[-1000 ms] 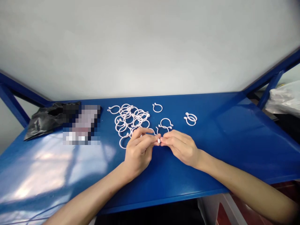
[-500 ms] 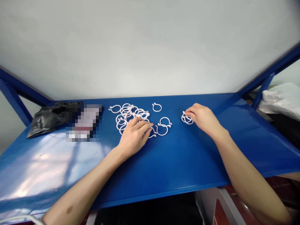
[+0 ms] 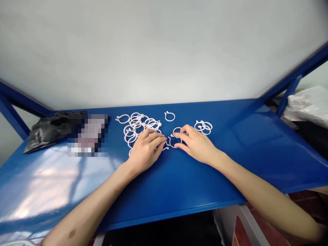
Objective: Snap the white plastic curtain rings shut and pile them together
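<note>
A heap of white plastic rings [image 3: 137,125] lies on the blue shelf [image 3: 179,177]. My left hand [image 3: 146,150] rests on the near edge of the heap, fingers stretched flat over some rings. My right hand [image 3: 196,145] pinches a white ring [image 3: 176,139] between thumb and fingers, just right of my left hand. A small stack of joined rings [image 3: 203,127] lies to the right of my right hand. One single ring [image 3: 169,117] lies farther back.
A black plastic bag [image 3: 51,130] and a blurred packet [image 3: 88,135] lie at the back left. A white bag [image 3: 309,106] sits beyond the blue frame post [image 3: 288,92] on the right. A pale wall rises right behind the shelf.
My right hand left the stack of rings on the right and came back left to grip a ring near my left hand. My left hand has barely moved.
</note>
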The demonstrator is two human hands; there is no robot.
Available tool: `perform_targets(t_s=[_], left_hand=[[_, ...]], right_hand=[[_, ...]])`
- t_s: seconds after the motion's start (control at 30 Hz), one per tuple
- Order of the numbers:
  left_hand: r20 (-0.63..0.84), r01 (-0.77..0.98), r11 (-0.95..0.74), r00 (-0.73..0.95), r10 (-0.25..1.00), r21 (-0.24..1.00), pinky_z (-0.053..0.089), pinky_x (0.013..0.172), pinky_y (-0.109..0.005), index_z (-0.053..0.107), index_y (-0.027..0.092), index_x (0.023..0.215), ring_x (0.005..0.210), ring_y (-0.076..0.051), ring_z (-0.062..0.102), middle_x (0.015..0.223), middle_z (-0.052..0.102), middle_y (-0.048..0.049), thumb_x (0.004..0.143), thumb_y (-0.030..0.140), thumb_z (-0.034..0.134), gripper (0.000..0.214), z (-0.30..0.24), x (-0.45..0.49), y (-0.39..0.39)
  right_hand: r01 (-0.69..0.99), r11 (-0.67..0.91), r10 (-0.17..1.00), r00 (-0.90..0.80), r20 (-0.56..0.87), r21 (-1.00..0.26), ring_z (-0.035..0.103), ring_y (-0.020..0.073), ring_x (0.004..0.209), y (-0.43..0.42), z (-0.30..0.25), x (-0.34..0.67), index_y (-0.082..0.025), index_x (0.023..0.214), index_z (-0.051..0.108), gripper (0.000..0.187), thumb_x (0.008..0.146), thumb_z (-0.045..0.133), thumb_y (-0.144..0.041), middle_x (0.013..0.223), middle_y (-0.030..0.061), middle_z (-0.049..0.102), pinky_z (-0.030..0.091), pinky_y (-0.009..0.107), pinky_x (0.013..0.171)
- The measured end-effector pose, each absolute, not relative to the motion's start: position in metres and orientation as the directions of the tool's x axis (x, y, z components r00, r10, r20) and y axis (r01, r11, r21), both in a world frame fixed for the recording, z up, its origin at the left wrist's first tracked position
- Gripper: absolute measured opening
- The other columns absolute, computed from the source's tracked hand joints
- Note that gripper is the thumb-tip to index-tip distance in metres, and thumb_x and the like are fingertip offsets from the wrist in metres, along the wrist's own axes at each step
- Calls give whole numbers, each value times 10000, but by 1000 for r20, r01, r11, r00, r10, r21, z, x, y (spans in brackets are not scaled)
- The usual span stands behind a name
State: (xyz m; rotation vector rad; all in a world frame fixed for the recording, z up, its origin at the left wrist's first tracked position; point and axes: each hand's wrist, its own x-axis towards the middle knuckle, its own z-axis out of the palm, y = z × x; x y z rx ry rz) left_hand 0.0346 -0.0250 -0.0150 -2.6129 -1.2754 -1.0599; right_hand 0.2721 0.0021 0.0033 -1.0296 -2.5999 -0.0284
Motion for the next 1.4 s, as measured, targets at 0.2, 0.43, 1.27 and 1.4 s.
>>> perform_targets(t_s=[0.2, 0.43, 1.27, 1.4], left_hand=[[606, 701, -675, 439, 663, 230, 521, 907, -404, 730, 199, 1040, 1000, -223, 600, 1050, 771, -47, 948, 171, 615, 150, -14, 37, -27], [618, 765, -596, 352, 703, 243, 485, 830, -401, 720, 195, 1095, 967, -244, 613, 971, 758, -74, 950, 293, 651, 188, -12, 39, -32], [685, 569, -721, 340, 644, 395, 497, 707, -294, 651, 324, 1310, 759, -146, 641, 802, 768, 28, 954, 135, 628, 404, -8, 49, -49], [654, 666, -667, 344, 673, 336, 523, 769, -347, 640, 259, 1324, 865, -199, 630, 922, 766, -37, 943, 254, 668, 382, -6, 45, -44]], right_hand=[[749, 654, 725, -581, 370, -104, 626, 200, 809, 3, -4, 266, -148, 993, 698, 181, 989, 597, -298, 1021, 109, 636, 520, 311, 611], [653, 729, 633, -528, 566, -205, 638, 181, 767, -6, 2, 263, -182, 903, 640, 141, 1009, 561, -231, 858, 52, 725, 524, 324, 696], [294, 910, 414, -615, 671, -292, 616, 160, 800, -19, 3, 258, -195, 957, 698, 201, 1007, 517, -122, 862, 45, 720, 548, 292, 707], [398, 892, 428, -598, 677, -213, 646, 182, 871, -7, 6, 261, -208, 1019, 704, 158, 1006, 550, -178, 934, 54, 738, 555, 325, 772]])
